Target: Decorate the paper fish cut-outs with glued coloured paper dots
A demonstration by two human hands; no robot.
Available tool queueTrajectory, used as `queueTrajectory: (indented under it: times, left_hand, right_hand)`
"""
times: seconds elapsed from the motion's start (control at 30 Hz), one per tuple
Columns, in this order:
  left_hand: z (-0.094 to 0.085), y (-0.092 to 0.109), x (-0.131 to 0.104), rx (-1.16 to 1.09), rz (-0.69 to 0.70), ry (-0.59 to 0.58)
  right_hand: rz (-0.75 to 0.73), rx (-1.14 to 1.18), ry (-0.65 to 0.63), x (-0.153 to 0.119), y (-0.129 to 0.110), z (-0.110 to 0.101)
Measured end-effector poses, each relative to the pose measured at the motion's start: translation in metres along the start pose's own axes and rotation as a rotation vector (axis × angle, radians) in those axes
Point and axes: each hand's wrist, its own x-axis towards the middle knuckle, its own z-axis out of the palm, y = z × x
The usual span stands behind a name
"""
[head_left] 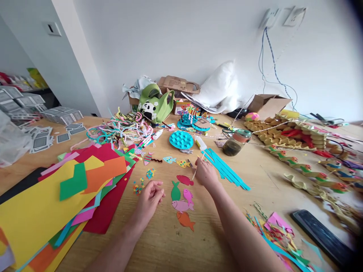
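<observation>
My right hand [205, 172] is closed on a thin pale stick [194, 173], just right of a yellow spotted paper fish [183, 163]. Over the table's middle, my left hand [153, 194] is held with curled fingers; whether anything small is between them is hidden. Between and below the hands lie a red fish [185, 180], a green fish [176, 191], a pink fish [188, 196], a light pink fish [183, 206] and an orange fish [185, 220]. Small paper dots [138, 187] lie beside my left hand. A blue spotted fish [169, 159] lies farther back.
Coloured paper sheets [36, 196] pile up at left. Behind are pipe cleaners [119, 128], a blue scalloped disc [181, 140], a glue bottle [200, 143] and a jar of dark liquid [236, 142]. Blue strips [227, 168], paper scraps [279, 226] and a phone [320, 234] lie right.
</observation>
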Motion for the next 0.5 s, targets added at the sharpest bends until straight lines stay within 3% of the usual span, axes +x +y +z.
queueTrajectory:
  times: [0.33,0.5]
  left_hand:
    - [-0.001,-0.004,0.001,0.044,0.068,0.009]
    - [-0.004,-0.001,0.002,0.064,0.152,0.075]
  right_hand:
    - [0.056,-0.071,0.039,-0.01,0.001,-0.005]
    - [-0.015,0.174,0.223,-0.025,0.012,-0.011]
